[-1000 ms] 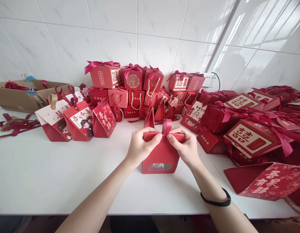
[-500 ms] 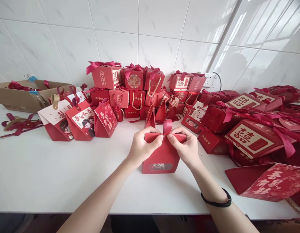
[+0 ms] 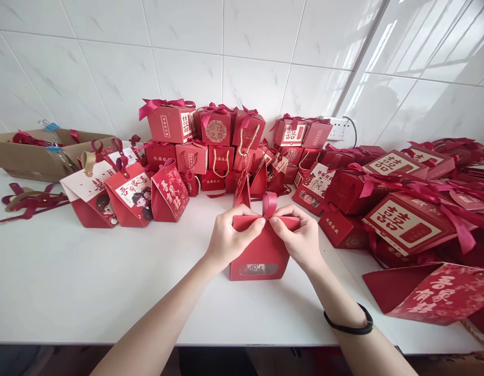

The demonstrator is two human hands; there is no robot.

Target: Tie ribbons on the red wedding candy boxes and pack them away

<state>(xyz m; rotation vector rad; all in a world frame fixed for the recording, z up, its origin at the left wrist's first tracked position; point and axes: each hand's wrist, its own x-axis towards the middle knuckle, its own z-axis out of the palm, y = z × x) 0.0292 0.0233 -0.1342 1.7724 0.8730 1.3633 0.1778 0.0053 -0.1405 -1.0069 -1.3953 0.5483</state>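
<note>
Upright on the white table stands a red gift box [image 3: 260,251] with a sloped front and a small clear window low down. A red ribbon loop [image 3: 269,204] rises from the middle of its top edge. My left hand [image 3: 234,232] pinches that edge just left of the loop, thumb in front and fingers behind. On the other side my right hand [image 3: 299,232] does the same, its thumb almost meeting the left one below the ribbon. Both hands are closed on the box; the fingertips behind it are hidden.
Several finished-looking boxes [image 3: 128,194] with ribbon loops stand at left, beside loose ribbons [image 3: 34,201] and a cardboard carton [image 3: 34,159]. Stacked red boxes [image 3: 216,128] line the tiled wall. A large pile of boxes [image 3: 406,219] fills the right side. A power strip [image 3: 338,129] sits behind.
Almost nothing differs. My left thumb has shifted very slightly right toward the base of the ribbon loop; both hands keep their hold on the box.
</note>
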